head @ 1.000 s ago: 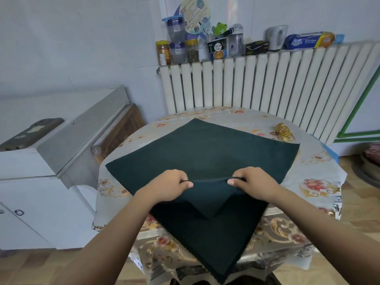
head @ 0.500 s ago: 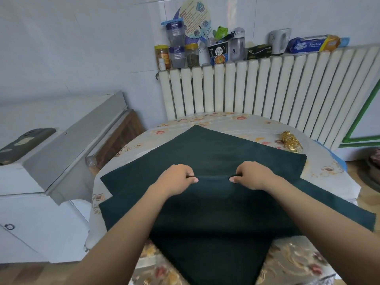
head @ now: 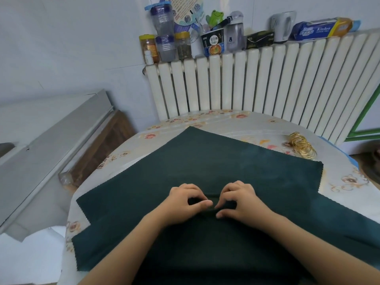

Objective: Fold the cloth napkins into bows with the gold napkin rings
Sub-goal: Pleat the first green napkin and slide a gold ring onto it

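Note:
A dark green cloth napkin (head: 205, 161) lies spread as a diamond on the round table, its near part folded up over itself. My left hand (head: 185, 200) and my right hand (head: 239, 199) sit close together at the middle of the fold, each pinching the folded edge between thumb and fingers. A second layer of the same green cloth (head: 107, 239) sticks out underneath at the left and right. A pile of gold napkin rings (head: 302, 145) lies on the table at the far right, apart from both hands.
The table wears a floral plastic cover (head: 349, 182). A white radiator (head: 267, 83) stands right behind it, its top crowded with jars, bottles and boxes (head: 211, 40). A white cabinet (head: 41, 153) stands to the left, and a wooden board (head: 102, 149) leans beside it.
Both hands have slid toward each other along the fold and now nearly touch at its middle. The camera has moved closer over the table.

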